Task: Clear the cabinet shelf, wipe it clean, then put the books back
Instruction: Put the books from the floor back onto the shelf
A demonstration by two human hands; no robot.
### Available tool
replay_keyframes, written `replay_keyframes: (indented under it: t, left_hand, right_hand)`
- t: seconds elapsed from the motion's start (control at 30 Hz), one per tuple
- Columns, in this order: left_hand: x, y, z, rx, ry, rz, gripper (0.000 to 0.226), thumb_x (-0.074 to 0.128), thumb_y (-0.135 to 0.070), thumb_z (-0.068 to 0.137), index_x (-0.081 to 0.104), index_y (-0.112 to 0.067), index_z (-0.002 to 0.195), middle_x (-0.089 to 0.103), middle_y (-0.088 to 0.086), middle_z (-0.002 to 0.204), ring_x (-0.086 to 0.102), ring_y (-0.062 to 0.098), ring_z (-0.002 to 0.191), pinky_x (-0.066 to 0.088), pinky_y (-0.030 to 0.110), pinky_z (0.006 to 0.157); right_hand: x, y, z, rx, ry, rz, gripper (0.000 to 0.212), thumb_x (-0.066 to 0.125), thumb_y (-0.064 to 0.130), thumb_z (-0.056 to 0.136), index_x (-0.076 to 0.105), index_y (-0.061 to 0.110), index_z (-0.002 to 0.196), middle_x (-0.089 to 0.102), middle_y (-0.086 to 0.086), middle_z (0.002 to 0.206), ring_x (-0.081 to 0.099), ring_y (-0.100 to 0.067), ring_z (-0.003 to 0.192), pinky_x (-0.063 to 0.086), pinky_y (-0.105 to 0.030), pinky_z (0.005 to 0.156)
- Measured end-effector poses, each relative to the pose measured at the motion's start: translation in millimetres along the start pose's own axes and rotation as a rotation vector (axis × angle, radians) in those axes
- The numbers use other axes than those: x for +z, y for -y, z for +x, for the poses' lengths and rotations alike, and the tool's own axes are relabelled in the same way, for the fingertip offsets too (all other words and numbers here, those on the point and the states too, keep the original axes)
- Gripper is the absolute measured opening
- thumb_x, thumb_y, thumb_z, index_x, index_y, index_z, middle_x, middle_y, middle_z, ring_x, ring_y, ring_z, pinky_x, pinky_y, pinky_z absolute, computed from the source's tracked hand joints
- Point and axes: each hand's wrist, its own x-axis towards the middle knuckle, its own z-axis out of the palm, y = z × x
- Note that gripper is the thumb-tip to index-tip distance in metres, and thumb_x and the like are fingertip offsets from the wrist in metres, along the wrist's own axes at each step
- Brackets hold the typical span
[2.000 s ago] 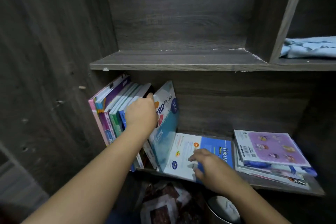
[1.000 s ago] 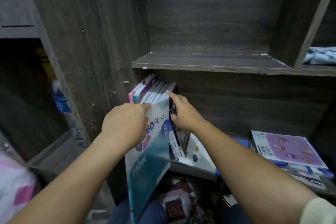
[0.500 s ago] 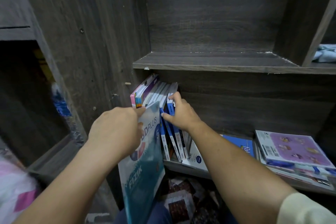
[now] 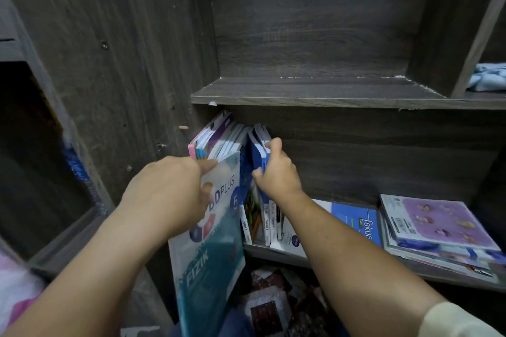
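Broadly, the view was filled by a dark wooden cabinet [image 4: 123,63]. Its upper shelf [image 4: 315,90] was seen bare in the middle bay, and in the next bay to the right a crumpled light-blue cloth [image 4: 487,76] was laid. On the lower shelf [image 4: 260,250] the books were kept. A pile of books [image 4: 438,219] with a purple cover on top was stacked flat at the right end, and just beside it a flat blue book [image 4: 356,219] was laid.

A large teal book [image 4: 210,268] was held in front of the lower shelf, tilted, with its bottom edge hung below the shelf's front edge and its top corner set against a row of books [image 4: 219,137]. That row was stood leaning at the shelf's left end, against the cabinet wall. The teal book was gripped near its top by the left hand [image 4: 167,194], whose fingers [image 4: 208,165] were curled round its upper edge.

To the right of the row, a few blue books [image 4: 258,142] were pinched at their top by the right hand [image 4: 276,175], thumb on one side and curled fingers [image 4: 257,172] on the other. A patch of pink fabric [image 4: 16,295] was glimpsed at the lower left.
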Motion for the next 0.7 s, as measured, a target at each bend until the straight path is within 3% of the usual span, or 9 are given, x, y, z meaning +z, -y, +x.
replay_keyframes:
  t: [0.3,0.47,0.7]
  left_hand:
    - [5,-18,9,0.013,0.084,-0.016,0.051,0.052,-0.042,0.092,0.039,-0.046,0.141,0.062,-0.003,0.119,0.06,0.02,0.104,0.05,0.032,0.081]
    - [10,-16,5,-0.032,0.082,0.019,0.045,0.05,-0.04,0.093,0.043,-0.044,0.138,0.062,-0.002,0.113,0.06,0.02,0.097,0.052,0.032,0.075]
    - [3,-11,-3,-0.089,0.076,0.054,0.04,0.051,-0.036,0.094,0.049,-0.04,0.134,0.062,0.001,0.115,0.06,0.023,0.101,0.051,0.033,0.077]
  right_hand:
    - [-7,-9,-2,-0.009,0.003,0.003,0.049,0.065,0.019,0.086,0.032,0.019,0.122,0.052,-0.014,0.122,0.059,-0.033,0.099,0.05,-0.037,0.073]
    - [-5,1,4,-0.101,0.072,-0.087,0.042,0.054,0.035,0.095,0.032,0.017,0.126,0.053,-0.017,0.119,0.059,-0.035,0.097,0.053,-0.044,0.076]
    - [1,26,7,-0.071,0.144,-0.139,0.053,0.05,0.056,0.093,0.032,0.018,0.126,0.053,-0.02,0.117,0.057,-0.038,0.099,0.044,-0.039,0.07]
